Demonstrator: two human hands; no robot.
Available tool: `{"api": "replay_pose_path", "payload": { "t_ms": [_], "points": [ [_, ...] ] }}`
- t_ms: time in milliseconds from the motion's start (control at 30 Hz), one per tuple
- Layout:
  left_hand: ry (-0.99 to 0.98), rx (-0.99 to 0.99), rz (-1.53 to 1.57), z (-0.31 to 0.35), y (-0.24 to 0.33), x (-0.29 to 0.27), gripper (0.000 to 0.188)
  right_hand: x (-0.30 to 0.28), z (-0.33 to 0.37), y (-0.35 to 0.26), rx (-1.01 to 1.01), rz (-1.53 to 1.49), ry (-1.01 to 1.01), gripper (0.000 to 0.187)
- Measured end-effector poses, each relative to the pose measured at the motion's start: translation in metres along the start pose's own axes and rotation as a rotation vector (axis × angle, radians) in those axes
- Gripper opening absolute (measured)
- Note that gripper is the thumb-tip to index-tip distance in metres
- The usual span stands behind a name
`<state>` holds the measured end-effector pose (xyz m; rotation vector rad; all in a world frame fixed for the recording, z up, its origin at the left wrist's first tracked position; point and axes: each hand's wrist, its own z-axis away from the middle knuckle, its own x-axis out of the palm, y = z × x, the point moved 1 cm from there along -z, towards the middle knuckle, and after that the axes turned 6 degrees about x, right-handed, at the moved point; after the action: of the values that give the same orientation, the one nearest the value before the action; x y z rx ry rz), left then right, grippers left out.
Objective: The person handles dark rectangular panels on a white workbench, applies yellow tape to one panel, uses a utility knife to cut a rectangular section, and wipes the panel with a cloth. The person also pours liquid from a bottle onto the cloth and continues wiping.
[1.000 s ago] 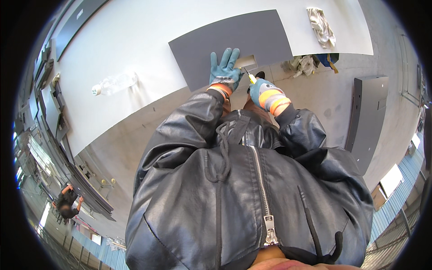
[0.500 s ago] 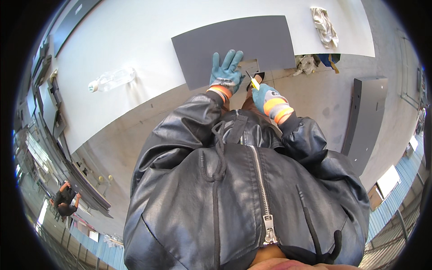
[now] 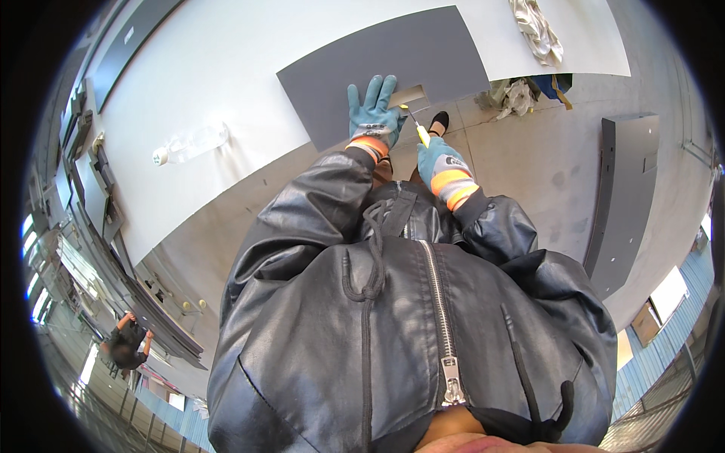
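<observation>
A flat dark grey panel (image 3: pixel 377 57) lies on the white tabletop, its near edge reaching past the table's edge. My left hand (image 3: pixel 374 117), in a blue-grey coated glove with an orange cuff, rests flat on it with the fingers spread. Just right of those fingers is a rectangular cutout (image 3: pixel 410 96) in the panel. My right hand (image 3: pixel 439 162), gloved the same way, is closed around a yellow-handled tool (image 3: pixel 422 136) with a thin shaft. The shaft's tip is at the cutout's near edge; whether it touches, I cannot tell. The tool's exact kind is unclear.
A clear plastic bottle (image 3: pixel 192 143) lies on the white table (image 3: pixel 249 90) to the left. A crumpled pale cloth (image 3: pixel 538 34) is at the far right of the table. Bags (image 3: pixel 517 98) show below its edge. A long grey panel piece (image 3: pixel 625 196) stands right. Another person (image 3: pixel 127 343) is far left.
My right hand has shifted slightly left, and the tool's tip now points up-left toward the cutout's near edge. The panel appears slightly turned as the view shifts. My left hand stays flat on it.
</observation>
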<state>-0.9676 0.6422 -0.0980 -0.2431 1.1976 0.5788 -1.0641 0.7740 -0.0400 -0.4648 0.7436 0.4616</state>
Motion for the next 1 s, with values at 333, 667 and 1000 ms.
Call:
{"api": "replay_pose_path", "payload": {
  "t_ms": [333,667,1000],
  "points": [
    [0.017,0.005,0.017,0.000,0.002,0.004,0.023,0.016,-0.021,0.003,0.001,-0.036,0.041,0.039],
    [0.080,0.019,0.087,-0.001,-0.002,0.008,0.022,0.051,-0.021,0.027,-0.007,-0.031,0.092,0.042],
    [0.097,0.022,0.051,-0.001,-0.002,0.012,0.019,0.089,-0.035,0.045,-0.110,-0.149,0.272,0.036]
  ]
}}
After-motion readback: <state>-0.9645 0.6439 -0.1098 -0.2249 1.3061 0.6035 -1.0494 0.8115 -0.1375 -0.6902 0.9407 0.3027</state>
